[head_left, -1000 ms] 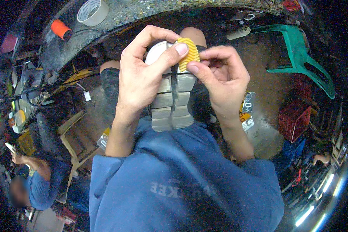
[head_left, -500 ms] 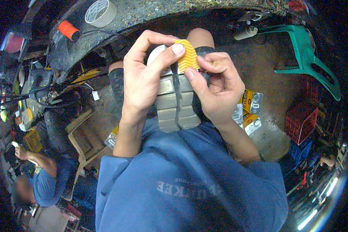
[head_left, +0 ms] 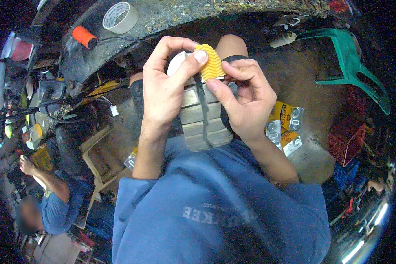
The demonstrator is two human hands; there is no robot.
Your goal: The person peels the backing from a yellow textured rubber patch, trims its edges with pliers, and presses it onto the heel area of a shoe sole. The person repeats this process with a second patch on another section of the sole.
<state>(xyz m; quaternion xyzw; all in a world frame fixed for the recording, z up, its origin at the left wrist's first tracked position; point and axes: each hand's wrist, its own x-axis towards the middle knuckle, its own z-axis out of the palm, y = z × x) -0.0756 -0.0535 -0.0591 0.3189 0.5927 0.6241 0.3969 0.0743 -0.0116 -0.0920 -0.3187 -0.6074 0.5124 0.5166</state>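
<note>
My left hand [head_left: 165,94] pinches the yellow ridged piece [head_left: 211,67] with its thumb on top — fingers closed around the grey shoe sole [head_left: 204,119]. My right hand [head_left: 246,105] grips it from three o'clock. At eleven o'clock, tape roll [head_left: 120,16] and orange spool [head_left: 84,37] lie on the bench [head_left: 171,13].

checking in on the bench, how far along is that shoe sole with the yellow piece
Done: the grey sole is turned tread up, with the yellow ridged piece already at its toe end. In hand: the left hand grips the shoe with its thumb on the piece, and the right hand pinches its other edge. Left: I can't tell whether the piece is fixed flat yet. The tape roll and orange spool lie untouched.
</note>
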